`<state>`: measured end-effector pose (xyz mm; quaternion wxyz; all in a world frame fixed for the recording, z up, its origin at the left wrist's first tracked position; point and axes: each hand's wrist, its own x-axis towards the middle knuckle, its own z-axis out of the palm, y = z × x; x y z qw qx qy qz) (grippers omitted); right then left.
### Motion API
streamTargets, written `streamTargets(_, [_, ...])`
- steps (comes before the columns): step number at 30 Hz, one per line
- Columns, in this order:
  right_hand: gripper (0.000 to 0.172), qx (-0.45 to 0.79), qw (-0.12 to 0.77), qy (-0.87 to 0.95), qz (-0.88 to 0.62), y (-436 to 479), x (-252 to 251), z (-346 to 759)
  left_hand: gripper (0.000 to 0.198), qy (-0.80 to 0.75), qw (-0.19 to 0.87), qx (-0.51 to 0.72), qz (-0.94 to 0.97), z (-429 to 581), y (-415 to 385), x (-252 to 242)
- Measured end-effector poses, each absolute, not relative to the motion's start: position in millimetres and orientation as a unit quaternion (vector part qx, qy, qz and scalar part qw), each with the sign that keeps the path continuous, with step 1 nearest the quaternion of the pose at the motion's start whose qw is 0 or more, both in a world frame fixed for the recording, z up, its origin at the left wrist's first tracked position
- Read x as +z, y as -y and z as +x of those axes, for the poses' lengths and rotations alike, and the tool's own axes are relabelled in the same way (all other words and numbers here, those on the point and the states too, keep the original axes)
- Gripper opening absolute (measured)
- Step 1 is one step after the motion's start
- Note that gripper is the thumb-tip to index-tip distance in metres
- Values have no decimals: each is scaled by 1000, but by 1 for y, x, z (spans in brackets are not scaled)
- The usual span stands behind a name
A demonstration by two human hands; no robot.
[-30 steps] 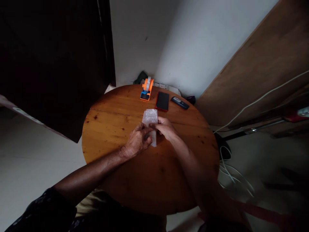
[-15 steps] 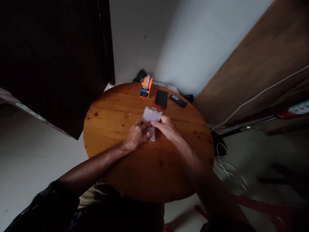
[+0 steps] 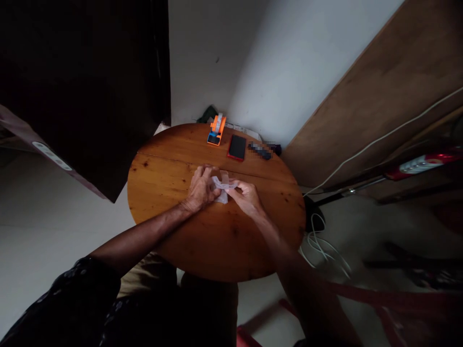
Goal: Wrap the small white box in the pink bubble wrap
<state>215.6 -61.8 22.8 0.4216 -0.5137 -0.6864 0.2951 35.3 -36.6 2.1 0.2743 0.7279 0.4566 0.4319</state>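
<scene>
A small piece of white bubble wrap (image 3: pixel 221 189) lies folded on the round wooden table (image 3: pixel 173 178), pressed between both hands. My left hand (image 3: pixel 201 188) covers its left side with fingers curled over it. My right hand (image 3: pixel 245 194) pinches its right edge with thumb and fingers. Most of the wrap is hidden under the fingers.
At the table's far edge stand an orange tape dispenser (image 3: pixel 216 130), a dark phone in a red case (image 3: pixel 237 147) and a small dark handset (image 3: pixel 261 151). A wooden board (image 3: pixel 361 101) leans at the right. White cables (image 3: pixel 325 246) lie on the floor. A dark cabinet (image 3: pixel 83 86) hangs at the left.
The bubble wrap, standing up taller a second ago, has been folded down and flattened under both hands. The view has pulled back slightly.
</scene>
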Motion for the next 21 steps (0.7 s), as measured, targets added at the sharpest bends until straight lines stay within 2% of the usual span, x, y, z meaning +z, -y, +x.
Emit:
streamTargets(3, [15, 263, 419, 728, -475, 68, 19, 221, 25, -405, 313, 411, 754, 33, 32, 1])
streamTargets(5, [18, 241, 410, 754, -454, 74, 15, 226, 16, -386, 349, 392, 758, 30, 30, 1])
streamTargets(10, [37, 142, 365, 809, -438, 85, -3, 229, 27, -292, 421, 325, 795, 9, 26, 15])
streamTargets(14, [36, 88, 371, 817, -432, 84, -13, 224, 45, -270, 409, 253, 834, -5, 27, 22])
streamTargets(17, [32, 106, 391, 805, -433, 79, -12, 224, 44, -284, 411, 281, 820, -2, 28, 18])
streamTargets(21, [29, 223, 398, 761, -462, 72, 1, 226, 32, -316, 498, 311, 745, 9, 30, 10])
